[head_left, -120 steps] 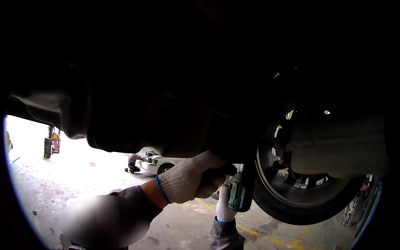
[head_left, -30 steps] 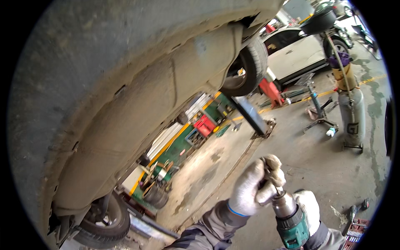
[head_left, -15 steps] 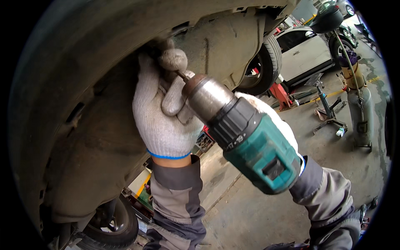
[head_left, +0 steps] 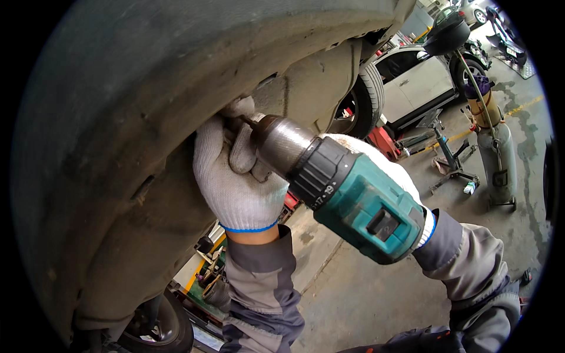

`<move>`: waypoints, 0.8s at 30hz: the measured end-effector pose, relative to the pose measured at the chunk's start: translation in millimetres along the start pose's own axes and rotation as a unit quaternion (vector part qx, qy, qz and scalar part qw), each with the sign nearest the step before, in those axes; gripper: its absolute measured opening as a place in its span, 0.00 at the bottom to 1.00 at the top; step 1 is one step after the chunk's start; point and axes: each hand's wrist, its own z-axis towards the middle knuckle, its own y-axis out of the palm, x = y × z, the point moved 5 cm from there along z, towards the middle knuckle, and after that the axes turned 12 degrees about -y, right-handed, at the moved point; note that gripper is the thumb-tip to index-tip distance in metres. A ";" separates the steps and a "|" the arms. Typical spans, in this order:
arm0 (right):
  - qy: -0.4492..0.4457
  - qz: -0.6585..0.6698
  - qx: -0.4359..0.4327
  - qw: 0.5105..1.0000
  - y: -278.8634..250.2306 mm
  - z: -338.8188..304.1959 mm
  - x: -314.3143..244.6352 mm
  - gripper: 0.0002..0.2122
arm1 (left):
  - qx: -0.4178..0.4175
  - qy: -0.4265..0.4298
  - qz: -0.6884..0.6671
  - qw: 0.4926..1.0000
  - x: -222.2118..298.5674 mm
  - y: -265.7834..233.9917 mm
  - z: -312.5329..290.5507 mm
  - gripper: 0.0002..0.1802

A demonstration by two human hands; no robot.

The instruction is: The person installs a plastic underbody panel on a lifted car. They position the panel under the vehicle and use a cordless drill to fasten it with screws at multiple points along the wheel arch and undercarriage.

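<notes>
A teal and black cordless drill (head_left: pixel 368 203) points up and to the left across the middle of the view. My right hand (head_left: pixel 382 162), in a white knitted glove, wraps around it from behind; the drill body hides most of its fingers. The metal chuck (head_left: pixel 282 144) holds a short dark bit (head_left: pixel 249 122), whose tip disappears among my left fingers. Gloved in white with a blue cuff edge, my left hand (head_left: pixel 241 188) reaches up to the underside of a dark car bumper (head_left: pixel 141 117). Its fingers are curled closed around something hidden beside the bit.
The raised car's wheel (head_left: pixel 162 323) shows at the lower left, and another tyre (head_left: pixel 369 97) beyond the underbody liner (head_left: pixel 321 76). On the right stand a blue-grey jack stand (head_left: pixel 452 156), a grey gas cylinder (head_left: pixel 497 162) and a white car (head_left: pixel 415 85).
The view has shifted, and the bumper now covers more of its upper left. The chuck sits nearer my left fingers. Both hands keep their grips.
</notes>
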 end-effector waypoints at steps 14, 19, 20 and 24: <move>-0.019 -0.028 -0.007 0.999 13.0 -2.0 -16.8 0.21 | -0.084 -0.045 -0.020 0.995 -1.9 -8.2 8.8 0.14; -0.061 0.075 -0.056 0.994 2.3 -7.7 -12.8 0.25 | -0.095 -0.071 0.036 0.992 -9.4 4.0 4.5 0.20; -0.085 0.026 -0.071 0.994 -0.7 -7.3 -10.3 0.26 | -0.091 -0.070 0.029 0.993 -14.4 2.6 0.5 0.21; -0.189 -0.227 -0.110 0.949 -4.1 -8.4 -17.4 0.28 | -0.084 -0.044 0.072 0.993 -30.9 0.0 -11.2 0.22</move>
